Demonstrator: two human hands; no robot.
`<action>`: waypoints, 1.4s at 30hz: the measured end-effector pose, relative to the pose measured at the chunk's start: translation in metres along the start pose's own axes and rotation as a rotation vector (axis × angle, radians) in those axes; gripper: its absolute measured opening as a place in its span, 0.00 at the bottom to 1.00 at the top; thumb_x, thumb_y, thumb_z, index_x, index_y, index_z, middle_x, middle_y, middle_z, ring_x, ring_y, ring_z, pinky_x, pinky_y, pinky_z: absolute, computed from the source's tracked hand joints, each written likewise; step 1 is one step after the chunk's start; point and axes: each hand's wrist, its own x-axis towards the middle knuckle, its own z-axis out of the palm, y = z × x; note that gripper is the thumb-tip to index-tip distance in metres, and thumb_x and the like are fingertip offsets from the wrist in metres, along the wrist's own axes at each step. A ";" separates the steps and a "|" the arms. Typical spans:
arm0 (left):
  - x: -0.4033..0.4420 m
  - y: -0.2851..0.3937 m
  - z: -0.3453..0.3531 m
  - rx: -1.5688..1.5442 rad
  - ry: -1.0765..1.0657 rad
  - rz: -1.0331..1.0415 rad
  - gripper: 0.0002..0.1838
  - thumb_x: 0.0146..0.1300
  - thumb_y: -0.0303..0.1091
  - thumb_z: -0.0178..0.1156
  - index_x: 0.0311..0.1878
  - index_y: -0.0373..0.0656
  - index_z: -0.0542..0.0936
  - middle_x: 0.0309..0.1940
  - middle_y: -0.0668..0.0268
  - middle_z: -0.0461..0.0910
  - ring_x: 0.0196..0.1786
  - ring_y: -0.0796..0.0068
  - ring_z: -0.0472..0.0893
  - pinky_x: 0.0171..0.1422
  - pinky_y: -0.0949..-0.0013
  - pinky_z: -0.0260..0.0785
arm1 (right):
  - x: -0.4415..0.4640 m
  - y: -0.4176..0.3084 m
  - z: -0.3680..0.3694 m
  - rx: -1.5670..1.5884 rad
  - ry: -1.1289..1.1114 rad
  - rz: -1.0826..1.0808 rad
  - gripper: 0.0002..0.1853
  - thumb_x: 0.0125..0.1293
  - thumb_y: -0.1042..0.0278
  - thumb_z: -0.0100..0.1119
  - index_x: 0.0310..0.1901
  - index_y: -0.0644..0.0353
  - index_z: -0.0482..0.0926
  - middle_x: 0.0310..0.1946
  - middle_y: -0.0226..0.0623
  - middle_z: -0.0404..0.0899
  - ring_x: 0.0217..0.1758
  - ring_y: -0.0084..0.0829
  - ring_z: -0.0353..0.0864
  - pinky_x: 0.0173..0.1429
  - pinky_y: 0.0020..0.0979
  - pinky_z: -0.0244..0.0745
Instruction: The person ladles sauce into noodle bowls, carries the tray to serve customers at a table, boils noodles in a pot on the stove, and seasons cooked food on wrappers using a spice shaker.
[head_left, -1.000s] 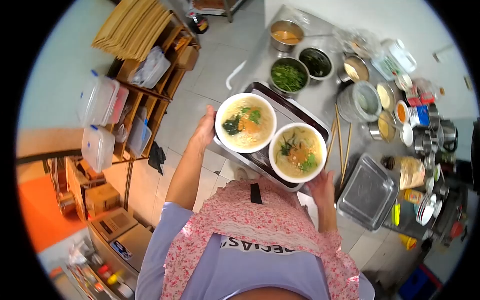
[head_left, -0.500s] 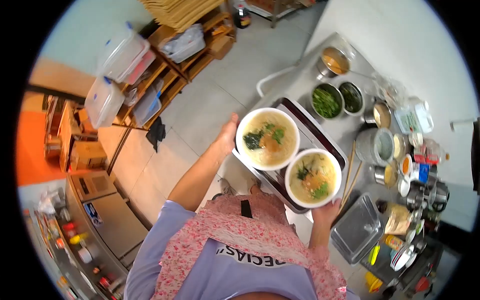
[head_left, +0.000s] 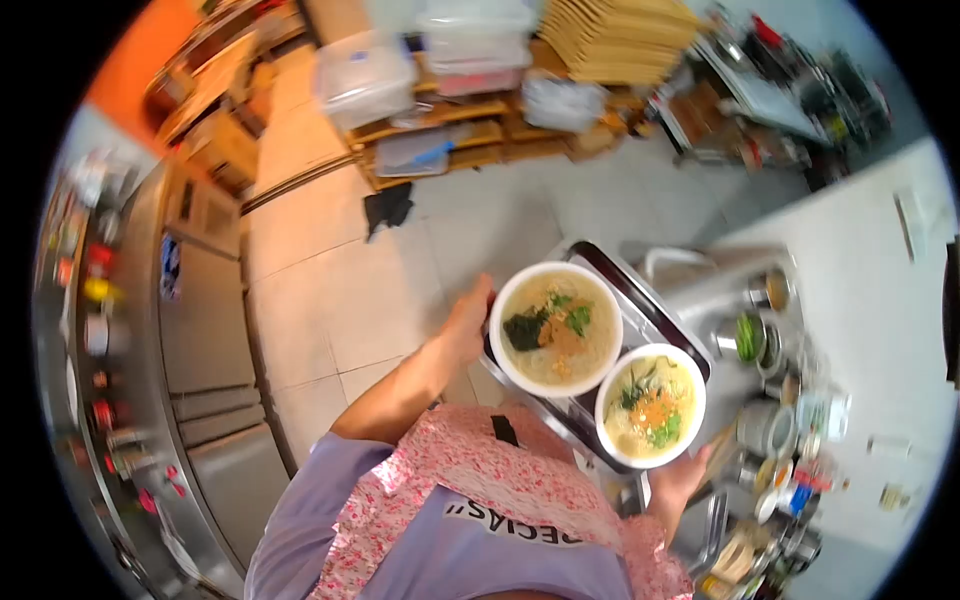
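Holding a tray (head_left: 640, 305) between two hands, a person in a pink floral apron (head_left: 480, 450) and a lilac shirt (head_left: 350, 510) is standing on a tiled floor (head_left: 310, 320) in a kitchen. The left hand (head_left: 465, 320) is gripping the tray's left edge, its fingers partly hidden at the rim. The right hand (head_left: 678, 480) is gripping the near right end, its fingers mostly tucked out of sight below. Two white bowls of soup are sitting on the tray between the hands: the left bowl (head_left: 556, 330) is resting just beside the left hand, and the right bowl (head_left: 650, 405) is lying just ahead of the right hand. Both are showing pale broth under green herbs and an orange-brown topping, their rims meeting or nearly so.

Ahead and to the right of the right hand, a steel worktop (head_left: 705, 293) is carrying a pot of greens (head_left: 748, 337) among other containers; whether the tray is touching it, one cannot tell. Well to the left of the left hand, a steel cabinet (head_left: 210, 320) is standing. Ahead of that hand, a black cloth or bag (head_left: 388, 208) is lying on the floor before a wooden shelf (head_left: 490, 133) bearing clear plastic boxes (head_left: 365, 80).
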 end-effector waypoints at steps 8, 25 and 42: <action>-0.161 0.099 -0.090 -0.138 0.206 0.179 0.22 0.68 0.47 0.43 0.40 0.35 0.75 0.33 0.59 0.77 0.39 0.68 0.75 0.51 0.66 0.67 | -0.026 0.064 0.141 -0.168 -0.017 0.321 0.44 0.65 0.31 0.27 0.67 0.67 0.50 0.68 0.50 0.51 0.72 0.48 0.49 0.72 0.50 0.42; -0.208 0.340 -0.378 -0.655 0.386 0.430 0.32 0.71 0.52 0.32 0.51 0.26 0.69 0.51 0.48 0.72 0.55 0.59 0.72 0.63 0.57 0.62 | 0.096 0.458 0.417 -0.455 -0.360 0.783 0.43 0.66 0.33 0.29 0.60 0.75 0.60 0.61 0.56 0.62 0.66 0.48 0.61 0.70 0.48 0.52; -0.025 0.731 -0.556 -0.707 0.266 0.535 0.31 0.71 0.51 0.32 0.58 0.31 0.66 0.59 0.50 0.68 0.62 0.58 0.67 0.69 0.56 0.55 | 0.298 0.814 0.729 -0.637 -0.229 0.750 0.43 0.64 0.32 0.37 0.53 0.75 0.67 0.56 0.55 0.69 0.60 0.47 0.68 0.66 0.46 0.61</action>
